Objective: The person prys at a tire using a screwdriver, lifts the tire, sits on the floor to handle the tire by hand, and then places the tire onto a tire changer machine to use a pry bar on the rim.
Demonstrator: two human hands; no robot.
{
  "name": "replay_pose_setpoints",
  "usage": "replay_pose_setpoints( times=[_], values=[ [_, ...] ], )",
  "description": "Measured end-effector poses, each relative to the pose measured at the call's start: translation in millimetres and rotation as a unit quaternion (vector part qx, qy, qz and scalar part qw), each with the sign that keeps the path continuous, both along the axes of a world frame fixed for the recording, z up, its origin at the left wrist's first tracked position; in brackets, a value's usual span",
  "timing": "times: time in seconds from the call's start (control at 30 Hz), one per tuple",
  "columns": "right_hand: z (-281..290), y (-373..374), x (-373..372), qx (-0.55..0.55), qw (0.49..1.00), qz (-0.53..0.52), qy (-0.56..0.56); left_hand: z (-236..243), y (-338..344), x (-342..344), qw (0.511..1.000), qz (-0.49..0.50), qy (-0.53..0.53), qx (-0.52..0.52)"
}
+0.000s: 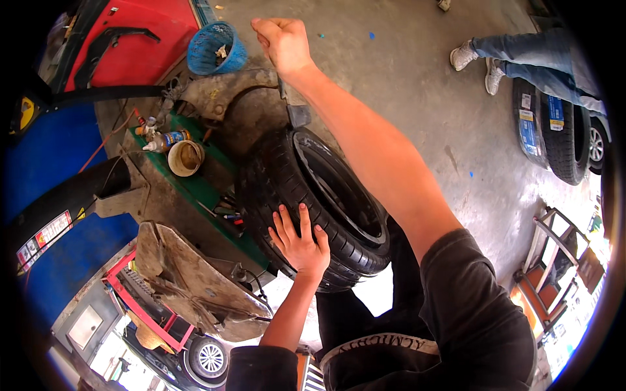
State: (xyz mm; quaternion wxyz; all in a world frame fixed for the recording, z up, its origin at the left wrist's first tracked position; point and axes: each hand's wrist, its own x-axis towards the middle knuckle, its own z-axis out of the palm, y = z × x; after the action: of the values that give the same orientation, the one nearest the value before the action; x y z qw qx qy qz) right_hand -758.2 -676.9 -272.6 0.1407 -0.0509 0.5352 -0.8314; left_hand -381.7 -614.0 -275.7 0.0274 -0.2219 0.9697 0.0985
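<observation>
A black tyre [274, 176] stands upright against the side of the tyre machine, its open rim side facing right. My left hand [301, 246] lies flat on the tread with its fingers spread. Far ahead, my right arm stretches out over the tyre, and my right hand [282, 45] is closed like a fist. Whether it grips a handle cannot be made out. Just below that hand, a curved worn metal arm [228, 91] of the machine ends in a dark pad [299, 116] close to the tyre's upper edge.
On the machine's green body [186, 186] sit a dirty tub [185, 158] and a bottle [167, 141]. A blue basket [217, 49] stands beyond. A person in jeans [531, 58] stands at right near wrapped tyres [562, 130]. A metal-framed chair [551, 260] is at lower right.
</observation>
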Motion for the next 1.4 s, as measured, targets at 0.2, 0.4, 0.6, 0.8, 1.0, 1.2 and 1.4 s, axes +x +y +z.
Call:
replay_pose_setpoints(
  times=[0.2, 0.4, 0.6, 0.8, 1.0, 1.2, 1.4],
  values=[
    [-2.9, -1.8, -0.6, -0.034, 0.999, -0.014, -0.015, 0.0, 8.7, -1.2, 1.000, -0.011, -0.001, 0.001],
    [-1.6, -2.8, 6.7, -0.064, 0.997, -0.029, -0.021, 1.2, 13.0, 3.7, 0.999, -0.031, -0.013, 0.002],
    [-3.5, 0.7, 26.1, -0.133, 0.989, -0.034, -0.058, -0.7, 19.3, 11.6, 0.999, -0.029, -0.016, 0.001],
    [-5.5, 8.0, 58.1, -0.149, 0.984, 0.023, -0.099, -2.3, 18.5, 4.1, 1.000, -0.020, -0.014, 0.000],
    [-7.6, 25.8, 77.0, -0.100, 0.981, 0.157, -0.050, -6.4, 19.8, -2.9, 1.000, -0.008, -0.008, -0.028],
    [25.3, 39.6, 68.5, 0.102, 0.977, 0.167, 0.087, -7.5, 18.1, 4.3, 0.999, -0.003, 0.003, -0.036],
    [52.5, 10.1, 77.2, 0.372, 0.865, 0.209, 0.266, -8.1, 17.6, 6.0, 0.999, 0.008, 0.019, -0.030]
  ],
)
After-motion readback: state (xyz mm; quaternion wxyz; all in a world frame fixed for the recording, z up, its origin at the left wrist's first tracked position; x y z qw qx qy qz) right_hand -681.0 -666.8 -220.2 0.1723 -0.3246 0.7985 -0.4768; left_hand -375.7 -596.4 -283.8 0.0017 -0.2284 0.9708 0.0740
